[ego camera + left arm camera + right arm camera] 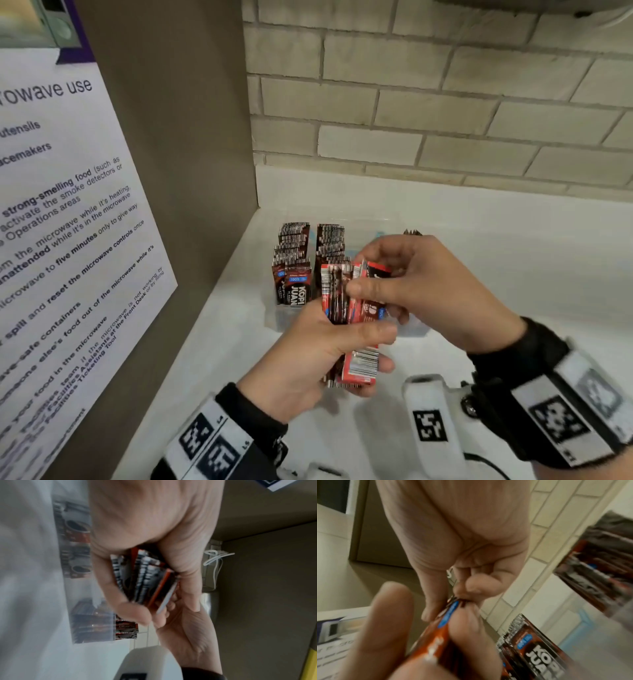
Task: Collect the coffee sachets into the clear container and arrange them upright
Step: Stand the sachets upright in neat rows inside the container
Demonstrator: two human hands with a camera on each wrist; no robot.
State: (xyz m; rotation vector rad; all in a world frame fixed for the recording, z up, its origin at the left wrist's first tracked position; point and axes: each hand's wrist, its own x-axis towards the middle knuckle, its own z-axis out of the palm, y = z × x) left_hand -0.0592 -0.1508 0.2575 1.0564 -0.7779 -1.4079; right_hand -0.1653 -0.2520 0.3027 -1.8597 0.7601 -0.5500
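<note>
A: What stands at the far left?

B: A printed microwave notice (58, 219) on a brown panel (178, 130). Right of it, on the white counter (513, 240), sits the clear container (412, 330), two rows of coffee sachets (294, 270) standing upright in its left part.

A: And the hands?

B: Both are raised just near of the container. The left hand (308, 356) grips a held bundle of sachets (352, 329), thumb across the front and fingers curled behind. The right hand (421, 284) comes over from the right and pinches the bundle's top edge between thumb and fingertips.

A: How many does it pinch?

B: The wrist views are blurred, so possibly one or two. Some sachets (412, 232) peek out behind the right hand, and a tiled wall (445, 102) runs along the far side.
</note>
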